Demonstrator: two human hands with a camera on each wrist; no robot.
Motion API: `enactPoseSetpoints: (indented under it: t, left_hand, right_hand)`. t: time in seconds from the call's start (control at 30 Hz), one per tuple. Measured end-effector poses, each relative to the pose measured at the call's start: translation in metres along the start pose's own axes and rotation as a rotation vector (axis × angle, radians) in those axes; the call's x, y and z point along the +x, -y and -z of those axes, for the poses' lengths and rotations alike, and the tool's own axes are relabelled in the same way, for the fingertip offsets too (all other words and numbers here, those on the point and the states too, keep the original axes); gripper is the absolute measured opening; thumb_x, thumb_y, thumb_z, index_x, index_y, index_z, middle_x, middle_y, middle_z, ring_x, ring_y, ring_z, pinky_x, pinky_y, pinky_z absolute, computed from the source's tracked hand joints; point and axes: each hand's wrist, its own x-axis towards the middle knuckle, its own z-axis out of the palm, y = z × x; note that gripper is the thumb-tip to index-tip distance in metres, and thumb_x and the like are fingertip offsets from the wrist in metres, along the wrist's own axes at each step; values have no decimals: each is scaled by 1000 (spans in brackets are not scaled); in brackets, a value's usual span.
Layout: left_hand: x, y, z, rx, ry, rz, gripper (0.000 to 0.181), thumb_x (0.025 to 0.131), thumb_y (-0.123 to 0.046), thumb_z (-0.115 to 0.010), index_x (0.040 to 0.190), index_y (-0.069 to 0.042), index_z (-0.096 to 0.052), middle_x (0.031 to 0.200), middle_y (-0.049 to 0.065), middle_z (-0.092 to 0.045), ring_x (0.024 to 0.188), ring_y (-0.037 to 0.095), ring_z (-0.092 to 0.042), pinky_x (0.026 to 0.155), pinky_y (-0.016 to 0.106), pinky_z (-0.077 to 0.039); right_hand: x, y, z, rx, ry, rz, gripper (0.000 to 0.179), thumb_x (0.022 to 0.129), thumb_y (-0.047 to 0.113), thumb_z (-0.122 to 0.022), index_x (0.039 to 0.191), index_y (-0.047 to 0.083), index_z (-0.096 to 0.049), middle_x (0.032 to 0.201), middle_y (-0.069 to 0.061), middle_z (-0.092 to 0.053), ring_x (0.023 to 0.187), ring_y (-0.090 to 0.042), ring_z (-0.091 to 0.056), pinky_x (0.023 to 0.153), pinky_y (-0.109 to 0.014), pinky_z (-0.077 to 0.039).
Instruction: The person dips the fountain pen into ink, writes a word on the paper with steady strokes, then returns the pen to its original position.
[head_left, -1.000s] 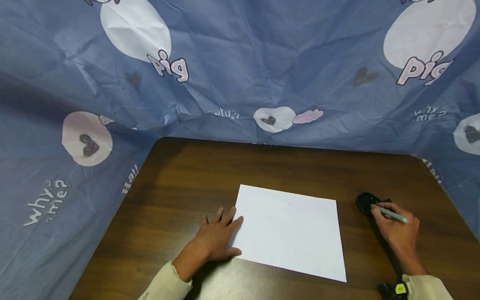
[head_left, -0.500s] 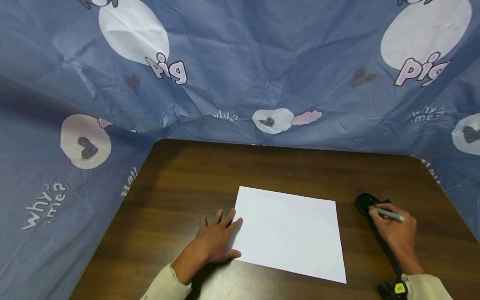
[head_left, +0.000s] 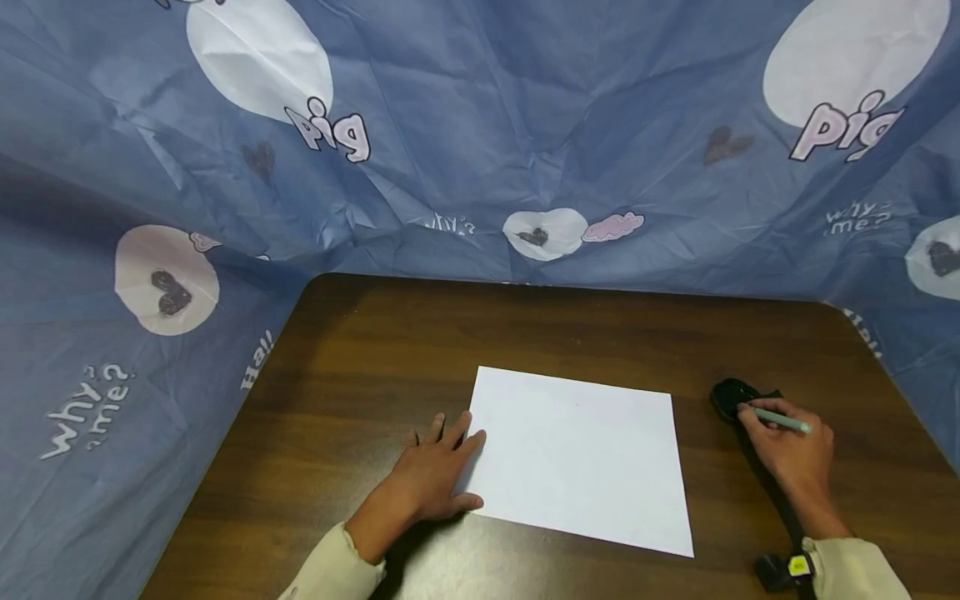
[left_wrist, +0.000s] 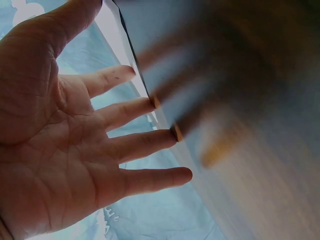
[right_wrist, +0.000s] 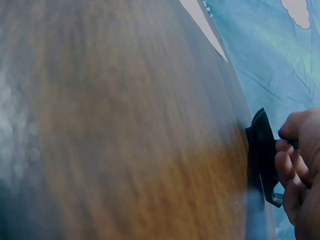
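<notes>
A blank white sheet of paper point(head_left: 577, 467) lies on the brown table. My left hand point(head_left: 427, 479) rests at its left edge with the fingers spread, thumb and fingertips reaching onto the paper. In the left wrist view those fingers point(left_wrist: 145, 142) look straight and the palm holds nothing. Right of the paper, my right hand point(head_left: 798, 454) pinches a slim pale green pen point(head_left: 783, 421). The pen's tip end is hidden by the fingers, over or at a small black round dish point(head_left: 731, 398). In the right wrist view, the curled fingers sit right beside the black dish point(right_wrist: 262, 155).
The wooden table point(head_left: 360, 358) has rounded far corners. A blue printed cloth point(head_left: 450, 150) hangs behind it and along both sides. A black wrist device point(head_left: 783, 571) with a yellow label sits at the right sleeve, near the table's surface.
The head view has shifted slightly. The pen's tilt has changed a little in the right hand, which stays at the black dish; the left hand and paper stay put.
</notes>
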Motion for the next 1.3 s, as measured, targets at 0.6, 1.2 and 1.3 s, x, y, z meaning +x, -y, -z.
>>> enactPoseSetpoints:
  t: [0.6, 1.2, 1.3]
  left_hand:
    - [9, -1, 1, 11, -31, -21, 82, 84, -51, -76, 147, -8, -45, 155, 21, -31, 137, 56, -32, 98, 72, -35]
    - [5, -5, -1, 34, -12, 3, 82, 82, -52, -77, 145, -9, -48, 153, 21, -35, 136, 55, -34, 102, 72, -30]
    - [5, -6, 0, 48, -7, 9, 83, 82, -53, -77, 146, -9, -48, 153, 21, -35, 136, 54, -35, 101, 71, -31]
  right_hand:
    - [7, 6, 4, 69, -142, 33, 19, 85, 29, -74, 91, 11, -78, 63, 36, -52, 57, 19, -45, 67, -21, -36]
    - [-5, 20, -3, 127, -206, 107, 19, 85, 26, -74, 89, 7, -74, 73, 25, -58, 62, 11, -49, 65, -17, -36]
    - [-5, 27, -7, 165, -265, 181, 18, 83, 21, -75, 88, 3, -75, 73, 11, -65, 61, 13, -49, 63, -13, -36]
